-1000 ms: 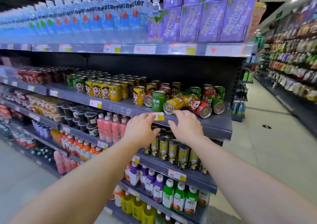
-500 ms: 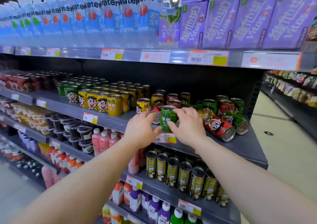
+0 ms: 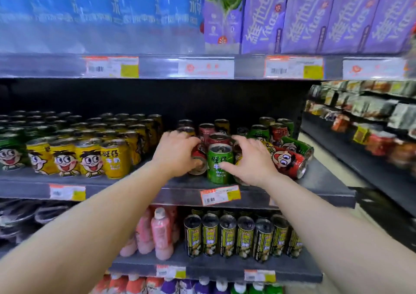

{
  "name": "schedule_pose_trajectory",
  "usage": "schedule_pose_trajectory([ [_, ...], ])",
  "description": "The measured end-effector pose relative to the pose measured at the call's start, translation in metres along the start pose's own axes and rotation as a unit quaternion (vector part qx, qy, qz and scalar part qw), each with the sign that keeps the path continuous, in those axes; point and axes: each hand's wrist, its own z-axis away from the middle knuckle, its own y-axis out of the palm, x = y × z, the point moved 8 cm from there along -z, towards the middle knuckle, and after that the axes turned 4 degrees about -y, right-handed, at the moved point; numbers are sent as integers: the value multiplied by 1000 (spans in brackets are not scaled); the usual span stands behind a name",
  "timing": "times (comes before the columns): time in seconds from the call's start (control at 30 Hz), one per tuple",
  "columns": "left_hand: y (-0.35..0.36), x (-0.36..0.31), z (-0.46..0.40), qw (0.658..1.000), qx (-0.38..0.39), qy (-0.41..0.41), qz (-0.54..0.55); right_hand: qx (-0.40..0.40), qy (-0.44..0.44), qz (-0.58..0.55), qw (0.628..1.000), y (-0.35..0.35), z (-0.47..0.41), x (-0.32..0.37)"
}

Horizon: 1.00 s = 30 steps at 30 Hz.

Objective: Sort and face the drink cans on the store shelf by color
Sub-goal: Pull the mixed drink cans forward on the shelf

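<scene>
While the left hand point(image 3: 177, 153) curls over a red can point(image 3: 199, 161) lying on its side, gripping it, the right hand point(image 3: 252, 161) wraps around a tipped yellow can point(image 3: 239, 158) that is mostly hidden under it, thumb touching the green can point(image 3: 219, 164). That green can stands upright at the shelf point(image 3: 139, 187) front, between both hands. Behind it stand mixed red, yellow and green cans. Just right of the right hand, another red can point(image 3: 287, 162) lies on its side with a tipped green one point(image 3: 297, 146) behind it. To the left, yellow cans point(image 3: 87, 157) stand faced in rows, with green ones at the far left. Price tags point(image 3: 220, 194) line the shelf edge; dark cans point(image 3: 243, 235) and pink bottles point(image 3: 159, 233) fill the shelf below.
</scene>
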Motion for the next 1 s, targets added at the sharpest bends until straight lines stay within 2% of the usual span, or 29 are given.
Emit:
schedule_pose_trajectory([
  [0.17,11,2,-12,998,36,44,-8,-15,21,-16,1000,0,13,3],
  [0.33,21,10,-14,998,38,45,31,-16,20,-19,1000,1,9,2],
  [0.73,26,10,0,999,-30,27,7,-37,-17,-10,999,16,3,10],
  [1.0,21,25,-3,996,-55,-2,68,-35,-21,-5,999,18,2,9],
])
